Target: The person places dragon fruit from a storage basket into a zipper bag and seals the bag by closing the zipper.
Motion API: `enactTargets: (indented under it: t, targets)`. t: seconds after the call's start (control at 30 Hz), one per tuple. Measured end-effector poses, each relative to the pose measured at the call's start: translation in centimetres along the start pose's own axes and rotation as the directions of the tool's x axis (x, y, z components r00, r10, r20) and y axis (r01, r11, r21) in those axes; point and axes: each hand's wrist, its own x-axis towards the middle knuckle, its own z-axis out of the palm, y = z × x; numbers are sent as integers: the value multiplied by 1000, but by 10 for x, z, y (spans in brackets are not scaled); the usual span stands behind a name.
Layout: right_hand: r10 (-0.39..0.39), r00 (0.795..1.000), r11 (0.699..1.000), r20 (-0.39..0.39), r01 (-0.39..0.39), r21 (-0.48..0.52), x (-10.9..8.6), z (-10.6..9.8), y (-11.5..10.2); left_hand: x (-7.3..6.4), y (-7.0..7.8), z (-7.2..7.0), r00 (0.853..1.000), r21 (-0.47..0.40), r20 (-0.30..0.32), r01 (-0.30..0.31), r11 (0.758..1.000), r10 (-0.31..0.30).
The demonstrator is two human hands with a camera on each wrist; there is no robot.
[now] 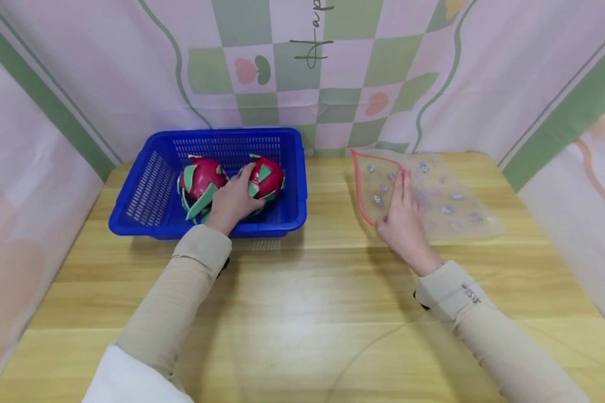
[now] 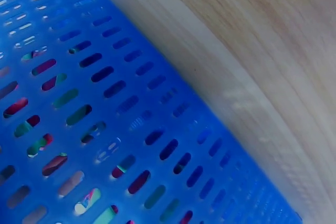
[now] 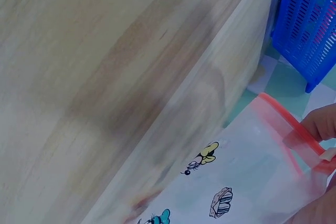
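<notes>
Blue basket at the back edge of the wooden tabletop, near the back left corner. Inside it, side by side: left dragon fruit and right dragon fruit, both red with green scales, the latter nearer the basket's right wall. Left hand reaching over the basket's front rim, thumb and fingers spread and bent round the near left side of the right dragon fruit. Cannot tell how firm the grip; fingers hidden in the left wrist view behind the slotted basket wall, with only red and green patches visible through the slots. On the tabletop's right half, near the back edge: clear bag, lying with red-rimmed mouth toward the basket, small cartoon prints across it. Right hand holding the bag by its red rim, finger visible through the clear film in the right wrist view; mouth parted. Beige sleeve on the left arm, matching cuff on the right. Behind the tabletop's back edge, hanging printed cloth with green and pale checks.
</notes>
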Motion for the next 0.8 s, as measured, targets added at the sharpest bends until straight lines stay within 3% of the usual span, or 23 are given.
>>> enactTargets:
  t: [0.13,0.3,0.4,0.57,0.8]
  targets:
    - [-7,1000,1000,-16,7,1,0,-2,-1,-1,1,-1,1000,21,18,-2,1000,2]
    - [-3,1000,1000,-12,3,0,0,-4,-2,-2,1,-2,1000,-18,26,2,1000,-2]
    - [-4,1000,1000,-17,4,0,0,-4,-3,-1,1,-2,1000,-33,14,-13,999,13]
    - [-8,999,1000,-37,8,1,-1,-2,-2,-1,4,0,998,18,0,-58,998,58]
    - [-26,998,1000,-51,26,-8,-3,0,-1,-3,5,-1,997,38,-51,-63,997,65]
